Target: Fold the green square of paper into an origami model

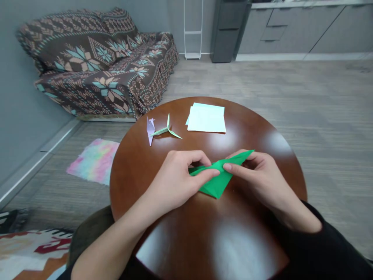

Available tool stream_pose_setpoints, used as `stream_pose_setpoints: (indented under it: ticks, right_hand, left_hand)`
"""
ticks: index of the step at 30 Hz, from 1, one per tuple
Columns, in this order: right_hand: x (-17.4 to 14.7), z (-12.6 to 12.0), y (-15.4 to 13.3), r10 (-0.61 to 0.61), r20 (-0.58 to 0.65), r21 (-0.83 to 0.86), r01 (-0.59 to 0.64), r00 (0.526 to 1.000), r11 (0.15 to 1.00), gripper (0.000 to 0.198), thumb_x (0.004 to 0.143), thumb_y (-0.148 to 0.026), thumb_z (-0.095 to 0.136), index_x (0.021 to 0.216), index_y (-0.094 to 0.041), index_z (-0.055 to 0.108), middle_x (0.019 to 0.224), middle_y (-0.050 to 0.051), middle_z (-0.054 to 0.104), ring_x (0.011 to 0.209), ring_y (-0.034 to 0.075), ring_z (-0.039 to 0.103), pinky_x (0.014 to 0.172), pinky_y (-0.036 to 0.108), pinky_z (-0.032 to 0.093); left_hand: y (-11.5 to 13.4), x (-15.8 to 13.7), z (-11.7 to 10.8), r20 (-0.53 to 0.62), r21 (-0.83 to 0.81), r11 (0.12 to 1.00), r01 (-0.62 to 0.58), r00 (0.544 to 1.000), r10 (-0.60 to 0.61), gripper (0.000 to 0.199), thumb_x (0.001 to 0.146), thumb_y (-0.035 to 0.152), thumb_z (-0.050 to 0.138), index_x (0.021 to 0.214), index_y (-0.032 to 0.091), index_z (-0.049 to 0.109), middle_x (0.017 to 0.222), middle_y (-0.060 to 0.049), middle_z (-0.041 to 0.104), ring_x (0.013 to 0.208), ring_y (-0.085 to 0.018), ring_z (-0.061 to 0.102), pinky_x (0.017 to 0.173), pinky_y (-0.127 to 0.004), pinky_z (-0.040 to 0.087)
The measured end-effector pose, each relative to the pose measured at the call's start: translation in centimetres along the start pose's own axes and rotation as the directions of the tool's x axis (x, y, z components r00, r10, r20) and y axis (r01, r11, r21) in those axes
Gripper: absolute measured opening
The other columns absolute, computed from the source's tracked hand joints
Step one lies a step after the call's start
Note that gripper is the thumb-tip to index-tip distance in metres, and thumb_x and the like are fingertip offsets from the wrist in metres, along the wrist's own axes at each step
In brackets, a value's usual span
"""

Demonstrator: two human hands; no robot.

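Left hand (182, 175) and right hand (259, 170) are both pinching folded green origami paper (216, 187); pale square sheets (206, 119) are lying beyond.

We count one round brown bench (131, 175), taken as reference. Above it are two grips, the left hand (180, 179) and the right hand (260, 171), and one green folded paper (217, 188). On the bench's far left portion we record two folded paper figures: one purple figure (150, 131) and one pale green figure (168, 128). At its far edge we find one paper stack (206, 118), at least two sheets; the exact number cannot be told. Left of the bench we note one pastel rug (94, 161); beyond it, one covered sofa (87, 62), one white rack (193, 32) and one tall dark cabinet (230, 35).
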State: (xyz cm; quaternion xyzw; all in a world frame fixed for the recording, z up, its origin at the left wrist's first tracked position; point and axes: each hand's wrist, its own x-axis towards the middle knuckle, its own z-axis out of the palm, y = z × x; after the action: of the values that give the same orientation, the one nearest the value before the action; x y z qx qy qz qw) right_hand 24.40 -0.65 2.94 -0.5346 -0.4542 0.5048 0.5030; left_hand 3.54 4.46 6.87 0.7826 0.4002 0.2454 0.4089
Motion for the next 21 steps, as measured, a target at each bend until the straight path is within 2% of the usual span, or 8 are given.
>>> stream_pose_setpoints:
  ticks: [3,8,14,21]
  right_hand:
    - [0.00,0.04,0.05,0.006,-0.013,0.021,-0.006,1.000,1.000,0.021,0.071,-0.034,0.094,0.080,-0.021,0.079,0.073,0.000,0.075,0.065,0.014,0.064,0.062,0.024,0.053]
    - [-0.20,0.15,0.11,0.030,-0.020,0.091,-0.028,0.999,0.995,0.019,0.070,-0.028,0.095,0.081,-0.023,0.080,0.075,-0.002,0.078,0.068,0.014,0.067,0.064,0.022,0.054]
    - [-0.18,0.31,0.25,0.025,0.017,0.057,-0.026,1.000,0.998,0.017,0.074,-0.034,0.092,0.083,-0.023,0.083,0.079,0.000,0.081,0.071,0.015,0.070,0.068,0.023,0.057]
    - [-0.21,0.61,-0.08,0.008,0.002,0.002,-0.008,1.000,1.000,0.014,0.071,-0.030,0.093,0.077,-0.022,0.083,0.074,0.000,0.081,0.065,0.016,0.070,0.064,0.025,0.056]
  left_hand:
    - [0.01,-0.03,0.11,-0.028,-0.054,0.998,0.024,0.999,-0.026,0.015,0.085,0.029,0.076,0.077,0.018,0.076,0.072,0.001,0.075,0.069,-0.015,0.067,0.065,-0.027,0.049]
    - [-0.45,0.02,0.20,-0.080,-0.114,0.993,0.043,0.995,-0.052,0.014,0.080,0.023,0.078,0.070,0.017,0.071,0.080,0.000,0.079,0.075,-0.017,0.071,0.068,-0.027,0.052]
    - [-0.39,0.00,0.32,-0.081,-0.203,0.978,0.051,0.994,-0.068,0.017,0.078,0.020,0.079,0.068,0.017,0.065,0.082,-0.002,0.078,0.076,-0.018,0.072,0.068,-0.027,0.055]
    - [-0.44,0.03,0.56,-0.076,-0.240,0.970,0.036,0.996,-0.055,0.015,0.077,0.014,0.078,0.082,0.018,0.064,0.079,0.000,0.074,0.079,-0.017,0.072,0.074,-0.027,0.056]
